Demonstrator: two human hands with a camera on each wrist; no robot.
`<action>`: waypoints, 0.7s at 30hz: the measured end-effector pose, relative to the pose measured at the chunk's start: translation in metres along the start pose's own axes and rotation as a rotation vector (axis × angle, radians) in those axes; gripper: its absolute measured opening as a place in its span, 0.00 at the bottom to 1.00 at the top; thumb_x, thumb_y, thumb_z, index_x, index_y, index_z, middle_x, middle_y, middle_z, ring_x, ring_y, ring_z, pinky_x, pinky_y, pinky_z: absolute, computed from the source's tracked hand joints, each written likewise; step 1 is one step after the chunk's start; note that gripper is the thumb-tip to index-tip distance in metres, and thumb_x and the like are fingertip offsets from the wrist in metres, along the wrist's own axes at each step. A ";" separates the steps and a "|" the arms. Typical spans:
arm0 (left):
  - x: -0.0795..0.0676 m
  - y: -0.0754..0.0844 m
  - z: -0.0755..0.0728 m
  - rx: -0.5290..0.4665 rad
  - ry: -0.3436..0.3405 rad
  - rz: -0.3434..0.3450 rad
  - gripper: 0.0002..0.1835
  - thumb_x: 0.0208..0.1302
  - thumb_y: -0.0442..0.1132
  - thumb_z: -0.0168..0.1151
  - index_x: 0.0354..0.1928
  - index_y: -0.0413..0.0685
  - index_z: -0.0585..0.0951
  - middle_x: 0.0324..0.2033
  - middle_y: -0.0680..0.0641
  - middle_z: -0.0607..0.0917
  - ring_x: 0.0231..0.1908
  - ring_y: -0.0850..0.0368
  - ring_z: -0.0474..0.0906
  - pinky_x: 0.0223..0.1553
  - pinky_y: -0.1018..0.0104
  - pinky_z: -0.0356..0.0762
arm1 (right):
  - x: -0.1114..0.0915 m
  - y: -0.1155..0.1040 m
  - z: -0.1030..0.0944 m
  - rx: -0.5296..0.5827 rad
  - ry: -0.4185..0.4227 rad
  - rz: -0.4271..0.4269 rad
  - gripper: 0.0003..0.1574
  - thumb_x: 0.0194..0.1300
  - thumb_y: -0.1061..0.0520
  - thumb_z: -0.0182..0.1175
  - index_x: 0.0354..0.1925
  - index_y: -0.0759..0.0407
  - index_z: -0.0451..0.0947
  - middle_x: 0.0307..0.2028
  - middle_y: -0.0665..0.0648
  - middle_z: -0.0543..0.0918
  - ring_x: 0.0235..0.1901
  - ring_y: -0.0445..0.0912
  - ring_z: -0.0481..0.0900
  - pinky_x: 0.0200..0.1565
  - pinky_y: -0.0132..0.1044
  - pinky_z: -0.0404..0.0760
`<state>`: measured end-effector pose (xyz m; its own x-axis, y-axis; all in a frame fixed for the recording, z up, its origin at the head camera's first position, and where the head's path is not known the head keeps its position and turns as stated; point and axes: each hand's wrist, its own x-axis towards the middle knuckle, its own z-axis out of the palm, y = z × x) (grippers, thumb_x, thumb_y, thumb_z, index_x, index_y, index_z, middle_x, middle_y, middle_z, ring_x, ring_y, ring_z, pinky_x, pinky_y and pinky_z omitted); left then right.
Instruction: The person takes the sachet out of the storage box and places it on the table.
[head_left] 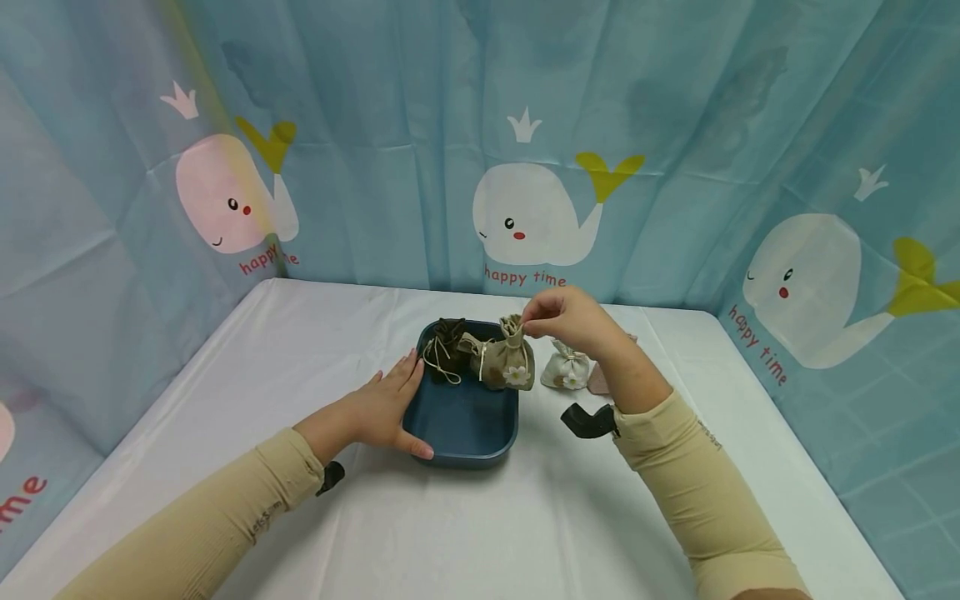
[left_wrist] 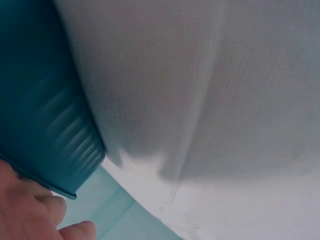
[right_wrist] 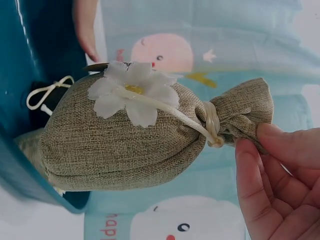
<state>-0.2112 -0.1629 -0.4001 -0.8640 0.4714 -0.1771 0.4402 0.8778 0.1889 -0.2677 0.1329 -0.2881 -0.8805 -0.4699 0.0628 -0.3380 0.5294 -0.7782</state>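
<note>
While the right hand [head_left: 573,321] pinches the gathered neck [right_wrist: 247,107] of a tan pouch [right_wrist: 120,150] over the blue tray's [head_left: 465,421] right edge, I'd judge it light and soft, best held above its tie [right_wrist: 212,120], the left hand [head_left: 381,408] resting along the opposite rim.

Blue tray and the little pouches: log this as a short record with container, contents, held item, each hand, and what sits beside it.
Container: blue rectangular tray with rounded corners
Contents: dark brown drawstring pouch; tan fabric pouch
Held item: tan woven pouch with white flower, by the tray's right rim; contact with tray unclear
Right hand: pinches the held item's gathered top
Left hand: rests against the tray's left side
Beside tray: white fabric pouch with flower; pink item, partly hidden
Surface: white tablecloth
</note>
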 end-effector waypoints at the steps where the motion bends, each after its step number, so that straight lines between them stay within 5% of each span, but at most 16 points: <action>1: 0.000 0.000 0.000 0.001 -0.001 0.000 0.74 0.30 0.82 0.54 0.70 0.39 0.38 0.70 0.40 0.33 0.69 0.45 0.34 0.63 0.40 0.45 | -0.001 0.001 -0.001 -0.002 0.004 0.008 0.03 0.59 0.61 0.61 0.31 0.59 0.81 0.30 0.54 0.82 0.35 0.48 0.78 0.41 0.41 0.76; 21: 0.002 0.000 0.001 0.007 0.001 -0.009 0.74 0.30 0.82 0.54 0.71 0.40 0.38 0.70 0.40 0.33 0.69 0.46 0.33 0.63 0.40 0.45 | -0.013 0.021 -0.026 0.006 0.037 0.012 0.05 0.61 0.61 0.60 0.34 0.62 0.80 0.32 0.57 0.81 0.35 0.49 0.78 0.40 0.41 0.77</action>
<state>-0.2123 -0.1619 -0.4017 -0.8681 0.4636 -0.1777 0.4344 0.8825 0.1801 -0.2718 0.1681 -0.2892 -0.8963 -0.4367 0.0765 -0.3253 0.5304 -0.7828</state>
